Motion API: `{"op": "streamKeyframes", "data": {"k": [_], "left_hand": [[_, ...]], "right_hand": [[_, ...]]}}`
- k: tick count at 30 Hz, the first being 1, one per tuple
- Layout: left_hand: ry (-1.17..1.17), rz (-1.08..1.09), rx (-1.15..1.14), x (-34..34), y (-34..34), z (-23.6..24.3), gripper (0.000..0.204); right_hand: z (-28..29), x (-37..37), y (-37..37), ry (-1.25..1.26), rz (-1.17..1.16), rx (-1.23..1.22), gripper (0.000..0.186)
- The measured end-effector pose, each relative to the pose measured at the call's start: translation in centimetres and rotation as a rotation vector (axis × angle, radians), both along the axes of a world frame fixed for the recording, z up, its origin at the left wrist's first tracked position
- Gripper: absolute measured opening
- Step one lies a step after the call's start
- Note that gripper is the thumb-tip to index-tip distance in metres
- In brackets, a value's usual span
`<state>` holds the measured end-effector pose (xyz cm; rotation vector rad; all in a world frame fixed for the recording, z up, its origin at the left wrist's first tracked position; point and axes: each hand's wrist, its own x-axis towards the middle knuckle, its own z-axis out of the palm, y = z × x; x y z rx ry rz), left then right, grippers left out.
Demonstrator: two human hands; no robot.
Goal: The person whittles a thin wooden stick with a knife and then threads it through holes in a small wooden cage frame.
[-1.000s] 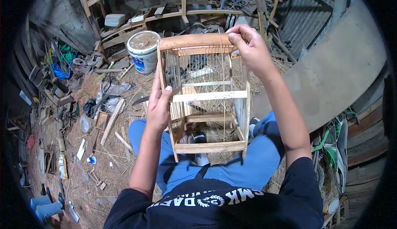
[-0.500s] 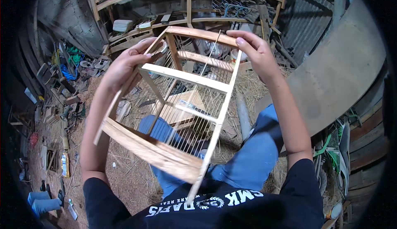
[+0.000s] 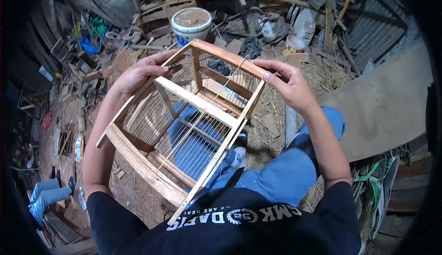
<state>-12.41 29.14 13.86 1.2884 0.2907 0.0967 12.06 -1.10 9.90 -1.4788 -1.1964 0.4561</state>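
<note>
A wooden birdcage frame [image 3: 198, 99] with thin parallel bars is held up in front of my chest, tilted, its far end higher in the picture. My left hand [image 3: 146, 73] grips the far left side rail, fingers wrapped round it and partly hidden. At the far right corner, my right hand [image 3: 286, 83] pinches the top rail between thumb and fingers. One thin rod [image 3: 202, 113] runs lengthwise across the bars. The near end is a broad curved board [image 3: 145, 165], close to my shirt.
A bucket with brown contents [image 3: 191, 20] stands beyond the cage. A smaller tub [image 3: 294, 45] sits farther right. A large flat board [image 3: 382, 103] leans at my right. Scrap wood and straw cover the ground; another person's jeans-clad leg [image 3: 48, 195] shows at lower left.
The cage has turned and tilted in my hands, its near end shifting left. My view has moved, bringing the bucket into sight behind the cage. Both hands keep their hold.
</note>
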Motion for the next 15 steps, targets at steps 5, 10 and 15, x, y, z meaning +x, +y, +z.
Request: {"op": "streamKeyframes", "data": {"k": [5, 10, 15], "left_hand": [[0.039, 0.048, 0.038, -0.9, 0.5, -2.8, 0.068], [0.095, 0.076, -0.007, -1.7, 0.6, -4.7, 0.068], [0.076, 0.058, -0.012, -2.0, 0.6, -6.1, 0.068]], "right_hand": [[-1.6, 0.0, 1.0, -0.050, 0.044, -0.076, 0.035], [-2.2, -0.4, 1.6, -0.083, 0.076, -0.132, 0.036], [-3.3, -0.6, 2.1, -0.026, 0.115, -0.136, 0.036]]}}
